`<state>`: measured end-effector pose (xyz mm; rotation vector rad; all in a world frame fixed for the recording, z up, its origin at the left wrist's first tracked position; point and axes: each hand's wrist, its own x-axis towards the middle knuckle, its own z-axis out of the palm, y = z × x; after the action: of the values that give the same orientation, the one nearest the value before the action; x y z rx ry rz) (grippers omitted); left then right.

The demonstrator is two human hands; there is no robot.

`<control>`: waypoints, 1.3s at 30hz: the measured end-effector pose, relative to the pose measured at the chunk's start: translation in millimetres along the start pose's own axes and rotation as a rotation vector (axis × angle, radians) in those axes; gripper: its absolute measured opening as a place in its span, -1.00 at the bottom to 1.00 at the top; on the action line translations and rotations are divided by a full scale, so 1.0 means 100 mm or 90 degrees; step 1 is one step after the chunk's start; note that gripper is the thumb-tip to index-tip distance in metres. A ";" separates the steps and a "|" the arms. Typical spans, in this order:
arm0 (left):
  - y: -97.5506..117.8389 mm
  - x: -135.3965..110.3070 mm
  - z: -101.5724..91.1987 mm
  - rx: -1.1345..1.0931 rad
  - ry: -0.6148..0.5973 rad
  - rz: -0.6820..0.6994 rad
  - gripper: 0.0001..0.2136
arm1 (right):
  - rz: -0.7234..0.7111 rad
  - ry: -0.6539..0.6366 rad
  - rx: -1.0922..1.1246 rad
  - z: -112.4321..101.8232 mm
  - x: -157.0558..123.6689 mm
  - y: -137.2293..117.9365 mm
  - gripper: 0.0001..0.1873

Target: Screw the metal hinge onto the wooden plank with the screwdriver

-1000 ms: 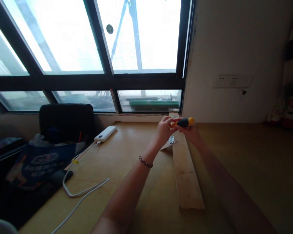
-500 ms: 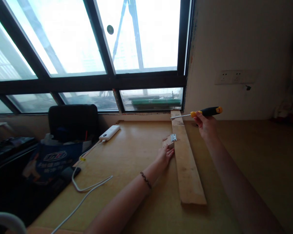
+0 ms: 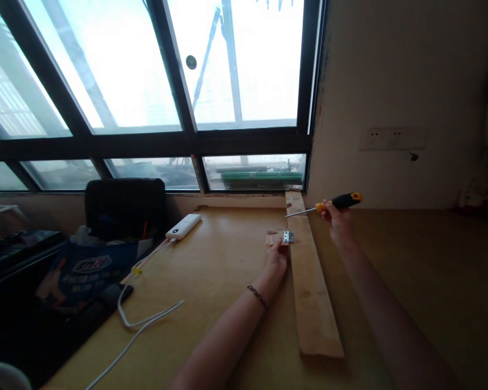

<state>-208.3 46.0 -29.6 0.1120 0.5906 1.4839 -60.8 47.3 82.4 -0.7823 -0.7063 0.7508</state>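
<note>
A long wooden board (image 3: 314, 287) lies on the table, its far end by the window sill. At its left edge a small metal hinge (image 3: 288, 236) bridges the board and a small wooden block (image 3: 274, 237). My left hand (image 3: 277, 259) is closed on that block from the near side, thumb on top near the hinge. Held up over the right side of the board, a screwdriver (image 3: 344, 201) with a black and yellow handle is gripped in my right hand (image 3: 338, 221). Its metal shaft points left, the tip above the board and apart from the hinge.
On the wooden table (image 3: 228, 309), a white power bank (image 3: 184, 226) with a white cable (image 3: 146, 322) lies at the left. Beyond the left edge stand a black chair (image 3: 124, 208) and a blue bag (image 3: 91, 265). A window and wall border the back.
The small block with the hinge has turned to lie straighter against the board, my left hand moving with it. The screwdriver has tilted slightly and shifted a little left and lower in view.
</note>
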 end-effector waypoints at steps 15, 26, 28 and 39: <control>-0.06 0.20 -0.01 0.052 -0.114 -0.074 -0.94 | -0.126 -0.151 -0.470 0.18 -0.09 -0.02 -0.72; -0.06 0.19 -0.02 0.062 -0.133 -0.102 -0.93 | -0.138 -0.175 -0.516 0.16 -0.10 0.02 -0.73; -0.04 0.18 -0.02 0.059 -0.152 -0.141 -0.91 | -0.139 -0.171 -0.514 0.16 -0.11 0.01 -0.72; -0.02 0.18 0.00 0.074 -0.156 -0.190 -0.87 | -0.111 -0.155 -0.464 0.11 -0.04 0.07 -0.68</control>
<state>-206.5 62.9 -35.7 0.2799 0.4719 1.1264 -73.7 51.4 81.1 -1.2770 -1.2843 0.4217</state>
